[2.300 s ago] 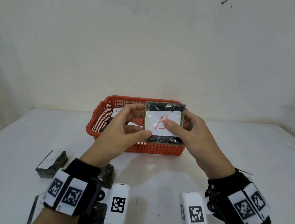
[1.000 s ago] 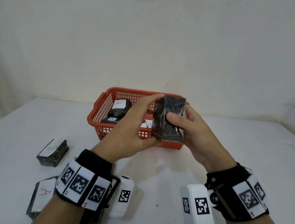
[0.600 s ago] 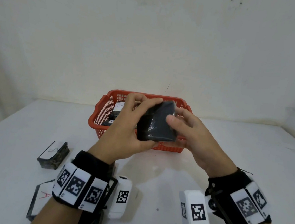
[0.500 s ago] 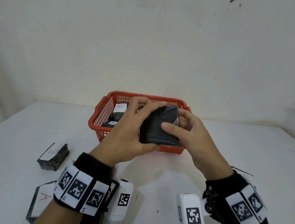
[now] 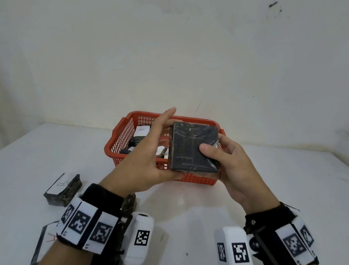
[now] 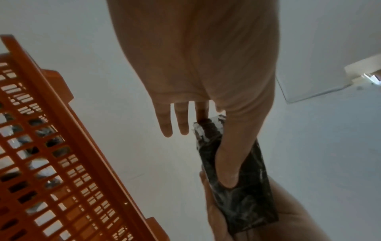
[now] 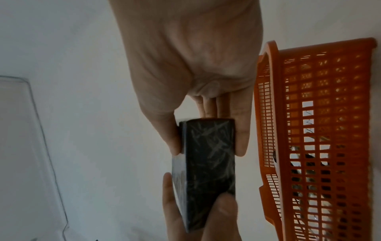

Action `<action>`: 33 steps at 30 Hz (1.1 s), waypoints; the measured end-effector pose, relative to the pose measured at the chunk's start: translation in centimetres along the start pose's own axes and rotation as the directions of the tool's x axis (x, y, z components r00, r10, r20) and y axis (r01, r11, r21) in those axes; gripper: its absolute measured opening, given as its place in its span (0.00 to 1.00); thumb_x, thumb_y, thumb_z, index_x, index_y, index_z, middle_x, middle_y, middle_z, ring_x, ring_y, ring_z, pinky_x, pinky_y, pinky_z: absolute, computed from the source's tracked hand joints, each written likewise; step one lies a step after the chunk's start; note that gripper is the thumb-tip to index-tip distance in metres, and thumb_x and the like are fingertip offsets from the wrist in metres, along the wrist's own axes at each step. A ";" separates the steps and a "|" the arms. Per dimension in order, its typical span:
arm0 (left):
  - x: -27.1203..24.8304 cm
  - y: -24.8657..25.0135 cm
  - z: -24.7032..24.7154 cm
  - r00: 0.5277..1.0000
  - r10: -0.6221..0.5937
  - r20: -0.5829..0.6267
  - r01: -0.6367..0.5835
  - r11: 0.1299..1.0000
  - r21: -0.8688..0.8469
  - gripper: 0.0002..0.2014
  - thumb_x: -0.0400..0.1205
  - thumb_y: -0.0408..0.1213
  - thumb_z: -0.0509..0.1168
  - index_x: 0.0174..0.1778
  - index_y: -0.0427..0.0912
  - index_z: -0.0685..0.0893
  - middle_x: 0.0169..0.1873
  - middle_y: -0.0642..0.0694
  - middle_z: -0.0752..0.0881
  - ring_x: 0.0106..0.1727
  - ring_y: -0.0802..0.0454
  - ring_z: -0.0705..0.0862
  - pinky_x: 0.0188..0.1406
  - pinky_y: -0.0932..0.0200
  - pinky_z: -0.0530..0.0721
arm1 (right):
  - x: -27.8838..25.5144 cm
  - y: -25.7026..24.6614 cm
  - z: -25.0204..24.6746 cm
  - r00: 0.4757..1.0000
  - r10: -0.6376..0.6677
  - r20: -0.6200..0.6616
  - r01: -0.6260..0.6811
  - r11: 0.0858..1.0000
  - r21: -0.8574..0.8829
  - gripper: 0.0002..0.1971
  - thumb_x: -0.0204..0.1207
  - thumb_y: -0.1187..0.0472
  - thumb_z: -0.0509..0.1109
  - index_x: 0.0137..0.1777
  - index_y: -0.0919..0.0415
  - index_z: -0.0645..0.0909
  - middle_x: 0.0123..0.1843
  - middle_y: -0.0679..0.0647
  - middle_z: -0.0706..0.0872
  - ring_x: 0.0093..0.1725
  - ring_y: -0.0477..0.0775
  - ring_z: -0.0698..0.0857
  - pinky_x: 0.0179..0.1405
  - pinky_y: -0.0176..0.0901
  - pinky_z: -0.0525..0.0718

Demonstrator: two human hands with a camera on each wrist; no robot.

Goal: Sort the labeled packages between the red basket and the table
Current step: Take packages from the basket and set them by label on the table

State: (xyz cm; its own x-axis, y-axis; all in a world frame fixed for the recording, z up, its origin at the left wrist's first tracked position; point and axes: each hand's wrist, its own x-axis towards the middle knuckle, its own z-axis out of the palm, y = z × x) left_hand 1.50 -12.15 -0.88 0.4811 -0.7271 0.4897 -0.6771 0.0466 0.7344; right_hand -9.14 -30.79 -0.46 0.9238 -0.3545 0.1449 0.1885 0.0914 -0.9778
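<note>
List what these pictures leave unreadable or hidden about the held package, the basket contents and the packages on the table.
- Held package: only its dark face shows in the head view; no label shows in any view, the right hand and left hand cover parts.
- Red basket: contents partly hidden by the left hand; wrist views blurred by mesh.
- A-labelled package: cut by the left wrist and frame edge.
- B-labelled package: fully readable.

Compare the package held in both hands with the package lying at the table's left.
The held package is off the table, near upright, showing a plain black face; the table package lies flat, its white label marked B facing up. The right hand pinches the former; nothing touches the latter. Both are dark wrapped blocks.
</note>
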 end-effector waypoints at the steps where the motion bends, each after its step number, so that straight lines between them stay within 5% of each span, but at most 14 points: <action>1: 0.0 0.1 0.0 0.999 0.016 -0.028 -0.017 1.000 -0.016 0.59 0.68 0.33 0.85 0.85 0.61 0.51 0.75 0.65 0.71 0.78 0.63 0.73 0.78 0.61 0.75 | 0.0 -0.1 -0.1 1.000 0.012 0.000 -0.012 1.000 0.014 0.33 0.66 0.56 0.80 0.74 0.59 0.81 0.61 0.59 0.94 0.59 0.63 0.94 0.51 0.52 0.95; 6: -0.1 0.8 0.1 0.988 0.098 -0.117 -0.099 0.995 -0.009 0.56 0.69 0.29 0.83 0.82 0.64 0.53 0.71 0.64 0.74 0.74 0.58 0.79 0.75 0.59 0.78 | -0.4 -0.4 0.1 1.000 -0.011 -0.023 0.008 0.988 -0.153 0.24 0.77 0.46 0.74 0.71 0.51 0.84 0.60 0.51 0.94 0.61 0.53 0.93 0.54 0.50 0.94; 11: 0.0 1.3 0.8 0.984 0.165 -0.072 -0.151 0.974 0.170 0.58 0.68 0.37 0.84 0.84 0.65 0.51 0.74 0.62 0.72 0.77 0.60 0.73 0.71 0.66 0.77 | -1.1 -0.9 1.1 0.999 0.021 0.038 -0.011 0.966 -0.258 0.31 0.68 0.32 0.80 0.69 0.44 0.85 0.60 0.48 0.94 0.62 0.53 0.92 0.64 0.59 0.91; 15: 0.0 1.4 1.4 0.979 0.195 -0.054 -0.173 0.944 0.282 0.59 0.69 0.44 0.83 0.85 0.67 0.46 0.75 0.64 0.71 0.74 0.56 0.75 0.68 0.66 0.75 | -1.0 -0.6 1.4 0.997 -0.026 -0.075 0.006 0.969 -0.249 0.46 0.52 0.33 0.84 0.73 0.43 0.79 0.63 0.43 0.91 0.64 0.54 0.91 0.65 0.63 0.90; 18: -0.2 1.6 1.5 0.979 0.194 -0.059 -0.169 0.942 0.290 0.59 0.69 0.47 0.83 0.86 0.67 0.46 0.74 0.65 0.72 0.71 0.54 0.76 0.69 0.58 0.79 | -1.2 -0.8 1.4 0.992 -0.041 -0.120 -0.001 0.945 -0.328 0.56 0.50 0.33 0.85 0.81 0.42 0.68 0.64 0.38 0.82 0.62 0.47 0.88 0.63 0.60 0.91; 26: -0.2 1.9 1.5 0.980 0.191 -0.053 -0.168 0.942 0.292 0.61 0.68 0.48 0.83 0.85 0.72 0.45 0.78 0.65 0.68 0.73 0.58 0.72 0.68 0.61 0.75 | -0.9 -0.3 1.6 0.985 -0.054 -0.165 0.016 0.974 -0.225 0.34 0.66 0.57 0.89 0.69 0.47 0.76 0.61 0.50 0.89 0.55 0.51 0.93 0.51 0.56 0.95; 33: -0.1 0.9 1.3 0.998 0.070 -0.001 -0.068 0.972 0.224 0.58 0.69 0.52 0.83 0.87 0.61 0.49 0.81 0.61 0.67 0.80 0.58 0.69 0.77 0.47 0.75 | -0.3 -0.1 0.6 0.991 -0.065 -0.117 0.050 0.991 -0.127 0.38 0.53 0.54 0.87 0.65 0.52 0.78 0.59 0.55 0.92 0.51 0.55 0.95 0.39 0.44 0.91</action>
State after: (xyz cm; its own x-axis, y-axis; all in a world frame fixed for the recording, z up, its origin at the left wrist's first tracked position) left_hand 0.16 -12.89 -0.91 0.4331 -0.7213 0.5405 -0.8159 -0.0589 0.5751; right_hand -9.20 -30.13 -0.29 0.8643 -0.4661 0.1891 0.1904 -0.0448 -0.9807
